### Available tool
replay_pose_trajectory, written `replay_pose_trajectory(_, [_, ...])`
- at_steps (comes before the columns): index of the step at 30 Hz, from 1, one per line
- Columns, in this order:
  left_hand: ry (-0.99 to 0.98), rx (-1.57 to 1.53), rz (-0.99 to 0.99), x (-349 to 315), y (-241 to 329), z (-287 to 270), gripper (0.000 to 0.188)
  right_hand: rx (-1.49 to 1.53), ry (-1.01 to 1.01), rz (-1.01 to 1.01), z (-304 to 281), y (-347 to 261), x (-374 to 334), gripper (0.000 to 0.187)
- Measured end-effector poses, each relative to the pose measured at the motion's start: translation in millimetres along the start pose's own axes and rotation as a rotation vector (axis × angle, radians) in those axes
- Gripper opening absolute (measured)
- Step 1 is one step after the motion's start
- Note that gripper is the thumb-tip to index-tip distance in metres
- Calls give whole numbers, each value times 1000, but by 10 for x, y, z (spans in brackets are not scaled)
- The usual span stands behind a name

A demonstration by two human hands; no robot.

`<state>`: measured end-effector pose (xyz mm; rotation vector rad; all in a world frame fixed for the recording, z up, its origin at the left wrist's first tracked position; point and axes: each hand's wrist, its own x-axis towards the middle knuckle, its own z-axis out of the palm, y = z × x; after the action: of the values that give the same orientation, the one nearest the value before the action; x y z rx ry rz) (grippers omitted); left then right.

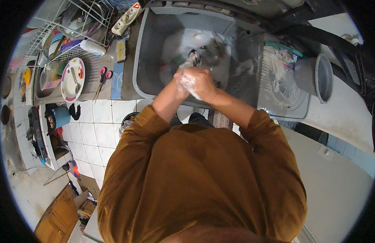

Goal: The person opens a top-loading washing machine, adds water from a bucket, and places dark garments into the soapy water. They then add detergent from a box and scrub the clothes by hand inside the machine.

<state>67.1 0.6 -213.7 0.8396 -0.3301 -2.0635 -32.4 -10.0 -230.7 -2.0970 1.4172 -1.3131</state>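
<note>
Both my hands meet over a large grey basin [142, 52], closed together on a wet, foamy cloth [192, 61]. The cloth looks whitish with a dark part at its far end, but its exact kind is hard to make out. My right hand [201, 79] lies over the bundle, its back covered with suds. Partly hidden behind it, my left hand [181, 80] grips from the left side. Below them, cloudy soapy water [203, 40] fills the basin bottom, with white foam and darker, unclear shapes in it.
On the left counter are a plate [67, 87] with a spoon, scissors [99, 85], a sponge [121, 50], a power strip [126, 19] and a wire dish rack [49, 24]. To the right, a grey bucket [326, 79] lies tilted beside a translucent tub [305, 107] holding whitish items.
</note>
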Motion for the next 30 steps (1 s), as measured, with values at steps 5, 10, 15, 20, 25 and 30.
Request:
replay_pose_trajectory(5, [172, 146, -241, 225, -198, 75, 22, -128, -145, 547, -197, 267, 284, 38])
replay_pose_trajectory(10, [-456, -206, 5, 260, -266, -348, 23, 6, -168, 207, -88, -382, 39, 36])
replay_pose_trajectory(15, [143, 41, -153, 317, -54, 7, 26, 254, -201, 824, -103, 280, 162, 55])
replay_pose_trajectory(20, [202, -110, -111, 344, 6, -151, 23, -49, -205, 729, -87, 277, 163, 51])
replay_pose_trajectory(25, [186, -11, -140, 281, 21, -26, 19, 59, -50, 404, 45, -131, 34, 26])
replay_pose_trajectory(30, [56, -73, -83, 399, -95, -149, 28, -288, -295, 297, -116, -19, 263, 33])
